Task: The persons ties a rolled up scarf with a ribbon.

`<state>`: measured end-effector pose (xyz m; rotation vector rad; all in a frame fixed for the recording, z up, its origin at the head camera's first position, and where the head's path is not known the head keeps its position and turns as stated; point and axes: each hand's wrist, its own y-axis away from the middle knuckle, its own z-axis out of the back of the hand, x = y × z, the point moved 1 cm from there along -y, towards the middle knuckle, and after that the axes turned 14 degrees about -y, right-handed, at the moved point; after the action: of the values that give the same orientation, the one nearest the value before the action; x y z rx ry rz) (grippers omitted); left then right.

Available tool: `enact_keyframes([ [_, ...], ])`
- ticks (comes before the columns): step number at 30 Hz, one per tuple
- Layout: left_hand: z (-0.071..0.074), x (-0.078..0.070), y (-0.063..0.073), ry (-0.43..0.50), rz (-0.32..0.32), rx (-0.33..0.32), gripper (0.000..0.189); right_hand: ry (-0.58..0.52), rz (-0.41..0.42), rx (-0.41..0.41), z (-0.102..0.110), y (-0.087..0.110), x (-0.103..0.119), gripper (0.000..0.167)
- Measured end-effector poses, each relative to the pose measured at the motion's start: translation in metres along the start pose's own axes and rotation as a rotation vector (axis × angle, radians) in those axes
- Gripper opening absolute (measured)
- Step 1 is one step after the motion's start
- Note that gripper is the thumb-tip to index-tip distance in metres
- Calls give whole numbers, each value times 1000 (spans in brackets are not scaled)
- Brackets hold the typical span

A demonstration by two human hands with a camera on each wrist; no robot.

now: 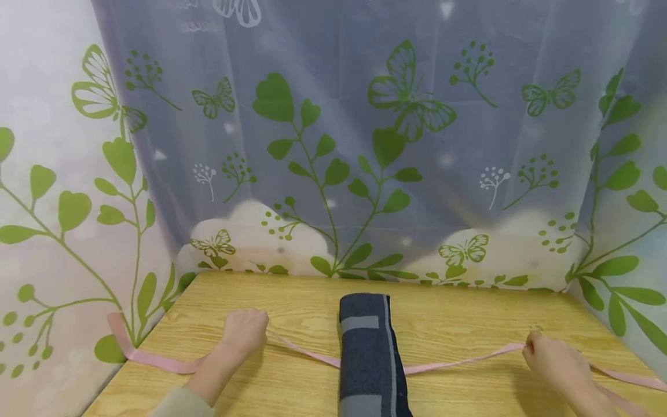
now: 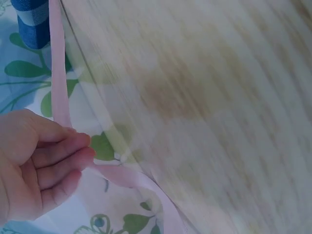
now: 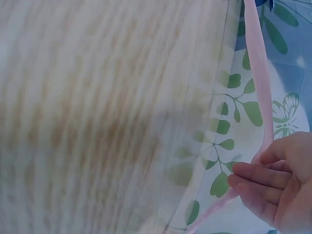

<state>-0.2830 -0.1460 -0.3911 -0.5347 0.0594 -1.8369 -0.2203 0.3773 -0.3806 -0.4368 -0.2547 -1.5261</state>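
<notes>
A blue-grey leaf-patterned curtain (image 1: pixel 344 191) hangs behind the wood-grain tabletop (image 1: pixel 297 295). A dark blue cloth roll (image 1: pixel 366 353) with grey bands lies midway between the side edges, one end near the back edge. The left hand (image 1: pixel 245 333), towards the left edge, and the right hand (image 1: pixel 554 356), towards the right, both pinch a pink ribbon (image 1: pixel 165 363) (its left end reaches past the edge), whose middle the roll hides.

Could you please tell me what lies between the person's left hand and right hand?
In the head view, a dark blue roll lies between the left hand and right hand, with pink ribbon stretching from each hand to it.
</notes>
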Motion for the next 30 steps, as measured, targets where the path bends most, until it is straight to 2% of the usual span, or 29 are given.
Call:
enact_keyframes([
  [5,1,-1,1,53,18,-34,45,-45,-18,0,0,-1,1,22],
  [10,4,-2,0,135,31,-87,47,-113,-34,-6,3,0,8,44],
  [13,5,-2,-2,182,57,-72,44,-127,-49,-1,6,0,12,61],
  [16,5,-3,-5,257,115,-12,40,-126,-44,-21,6,-3,14,69],
  [19,7,-4,-8,324,169,2,38,-122,-15,-76,7,-4,17,63],
  [24,11,-6,-12,326,212,-89,43,-105,52,-198,7,-5,22,41],
  [30,17,-8,-15,386,279,-155,21,-152,72,-285,9,-4,30,41],
])
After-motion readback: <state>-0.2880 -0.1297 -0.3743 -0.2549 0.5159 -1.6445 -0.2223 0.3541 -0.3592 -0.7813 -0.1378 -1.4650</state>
